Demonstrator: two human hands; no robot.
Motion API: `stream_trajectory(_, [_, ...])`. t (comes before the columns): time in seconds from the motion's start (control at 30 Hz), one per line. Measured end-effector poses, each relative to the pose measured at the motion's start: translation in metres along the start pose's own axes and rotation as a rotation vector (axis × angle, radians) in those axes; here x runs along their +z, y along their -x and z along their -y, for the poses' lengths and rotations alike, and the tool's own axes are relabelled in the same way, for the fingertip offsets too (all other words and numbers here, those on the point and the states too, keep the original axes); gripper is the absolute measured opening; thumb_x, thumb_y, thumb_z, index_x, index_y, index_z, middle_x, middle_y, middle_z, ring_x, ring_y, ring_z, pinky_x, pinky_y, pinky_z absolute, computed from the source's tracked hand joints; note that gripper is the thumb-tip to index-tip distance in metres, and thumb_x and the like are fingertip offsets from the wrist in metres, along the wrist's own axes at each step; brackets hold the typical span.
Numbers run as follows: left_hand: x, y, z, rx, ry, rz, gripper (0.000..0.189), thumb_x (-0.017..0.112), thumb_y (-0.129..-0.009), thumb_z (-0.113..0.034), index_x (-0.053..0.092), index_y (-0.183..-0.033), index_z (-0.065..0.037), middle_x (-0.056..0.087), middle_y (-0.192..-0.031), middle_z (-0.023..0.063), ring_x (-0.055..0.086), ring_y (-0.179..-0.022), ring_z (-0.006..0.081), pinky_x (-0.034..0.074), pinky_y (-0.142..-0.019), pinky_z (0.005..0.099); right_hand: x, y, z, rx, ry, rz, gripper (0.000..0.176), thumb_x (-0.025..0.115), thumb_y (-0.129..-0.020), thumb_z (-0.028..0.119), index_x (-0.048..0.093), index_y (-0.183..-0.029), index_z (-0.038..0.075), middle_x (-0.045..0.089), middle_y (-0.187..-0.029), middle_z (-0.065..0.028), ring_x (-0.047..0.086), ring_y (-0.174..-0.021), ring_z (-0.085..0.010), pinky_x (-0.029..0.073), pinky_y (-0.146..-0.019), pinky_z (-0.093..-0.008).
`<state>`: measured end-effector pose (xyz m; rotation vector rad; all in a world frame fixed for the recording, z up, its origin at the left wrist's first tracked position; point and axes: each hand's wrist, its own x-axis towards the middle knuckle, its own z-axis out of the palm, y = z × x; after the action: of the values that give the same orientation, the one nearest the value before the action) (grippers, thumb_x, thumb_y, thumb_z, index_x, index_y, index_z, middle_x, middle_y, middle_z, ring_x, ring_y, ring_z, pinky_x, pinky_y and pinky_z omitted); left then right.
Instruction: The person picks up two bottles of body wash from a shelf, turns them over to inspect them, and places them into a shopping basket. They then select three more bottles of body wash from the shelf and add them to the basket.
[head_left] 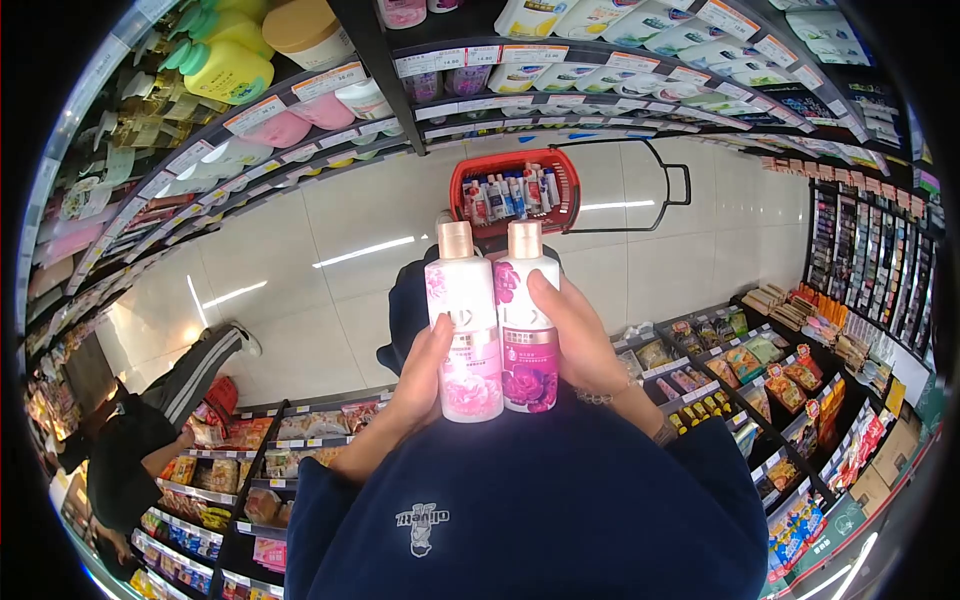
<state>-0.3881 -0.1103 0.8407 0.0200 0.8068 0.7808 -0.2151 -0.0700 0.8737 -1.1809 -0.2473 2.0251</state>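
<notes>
Two white body wash bottles with rose-gold caps stand upright side by side in front of my chest. My left hand (pixel 430 365) is wrapped round the outer side of the light-pink-flowered bottle (pixel 470 355), its thumb on the front. Around the magenta-flowered bottle (pixel 527 350) my right hand (pixel 580 340) is closed, thumb near its shoulder. Most fingers of both hands are hidden behind the bottles. On the floor beyond them sits a red shopping basket (pixel 462 190) with several small bottles (pixel 505 195) in it.
Shelves of toiletries (pixel 590 75) curve along the far side, with yellow pump bottles (pixel 230 72) at upper left. Snack shelves (pixel 740 370) stand behind me on the right. Another person (pixel 135 440) is at the lower left. The basket's black handle (pixel 680 185) extends rightward over the tiled floor (pixel 350 300).
</notes>
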Motion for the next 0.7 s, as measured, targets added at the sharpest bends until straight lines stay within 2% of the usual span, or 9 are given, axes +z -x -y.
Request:
stream_trajectory(0.03, [-0.003, -0.001, 0.001, 0.002, -0.003, 0.001, 0.049, 0.04, -0.099, -0.037, 0.042, -0.127, 0.004, 0.057, -0.116, 0.0126, 0.058, -0.101, 0.0159, 0.047, -0.087, 0.0313, 0.001, 0.001, 0.002, 0.008, -0.016, 0.022, 0.042, 0.046, -0.098, 0.03, 0.044, -0.126, -0.001, 0.057, -0.112, -0.0069, 0.058, -0.098, -0.0104, 0.049, -0.084, -0.0269])
stream_trajectory(0.1, [-0.011, 0.0, 0.006, 0.044, -0.066, 0.06, 0.055, 0.024, -0.1, -0.042, 0.033, -0.135, 0.0, 0.049, -0.129, 0.0138, 0.052, -0.115, 0.0234, 0.042, -0.098, 0.0379, 0.002, 0.002, 0.004, 0.035, -0.053, 0.033, 0.041, 0.046, -0.098, 0.03, 0.044, -0.126, -0.001, 0.057, -0.112, -0.0071, 0.058, -0.098, -0.0105, 0.049, -0.085, -0.027])
stream_trajectory(0.13, [-0.009, 0.001, 0.005, 0.043, -0.069, 0.059, 0.055, 0.024, -0.1, -0.042, 0.033, -0.135, 0.0, 0.049, -0.129, 0.0138, 0.052, -0.115, 0.0234, 0.042, -0.098, 0.0379, 0.002, 0.002, 0.004, 0.061, -0.089, 0.044, 0.041, 0.046, -0.098, 0.03, 0.044, -0.125, -0.001, 0.057, -0.112, -0.0073, 0.058, -0.098, -0.0106, 0.049, -0.085, -0.0271])
stream_trajectory(0.2, [-0.004, 0.004, 0.002, 0.044, -0.037, -0.017, 0.049, 0.045, -0.097, -0.035, 0.042, -0.127, 0.003, 0.057, -0.117, 0.0129, 0.058, -0.103, 0.0177, 0.047, -0.088, 0.0321, 0.003, 0.003, 0.003, 0.06, -0.084, 0.044, 0.041, 0.045, -0.098, 0.03, 0.045, -0.125, -0.001, 0.058, -0.111, -0.0071, 0.059, -0.098, -0.0105, 0.049, -0.084, -0.0271])
stream_trajectory(0.33, [0.003, 0.008, -0.005, 0.034, -0.099, 0.013, 0.047, 0.055, -0.092, -0.025, 0.042, -0.126, 0.004, 0.057, -0.115, 0.0135, 0.058, -0.102, 0.019, 0.047, -0.089, 0.0335, 0.0, 0.004, 0.002, 0.106, -0.101, 0.056, 0.04, 0.045, -0.098, 0.031, 0.046, -0.123, 0.0, 0.059, -0.109, -0.0066, 0.059, -0.097, -0.0099, 0.049, -0.084, -0.0268])
stream_trajectory(0.4, [0.011, 0.008, -0.01, 0.003, -0.021, 0.01, 0.049, 0.062, -0.085, -0.016, 0.043, -0.125, 0.005, 0.058, -0.113, 0.0139, 0.059, -0.103, 0.0202, 0.047, -0.09, 0.0348, -0.003, 0.003, 0.001, 0.115, -0.113, 0.065, 0.04, 0.045, -0.098, 0.032, 0.046, -0.123, 0.0, 0.059, -0.109, -0.0064, 0.059, -0.097, -0.0098, 0.049, -0.083, -0.0268])
stream_trajectory(0.7, [0.016, 0.009, -0.012, -0.052, 0.03, 0.072, 0.056, 0.063, -0.083, -0.014, 0.037, -0.13, 0.004, 0.054, -0.118, 0.0152, 0.057, -0.107, 0.0218, 0.046, -0.092, 0.0358, 0.0, 0.006, 0.003, 0.09, -0.076, 0.035, 0.04, 0.045, -0.098, 0.033, 0.047, -0.121, 0.001, 0.059, -0.108, -0.0065, 0.059, -0.096, -0.0099, 0.049, -0.083, -0.0266])
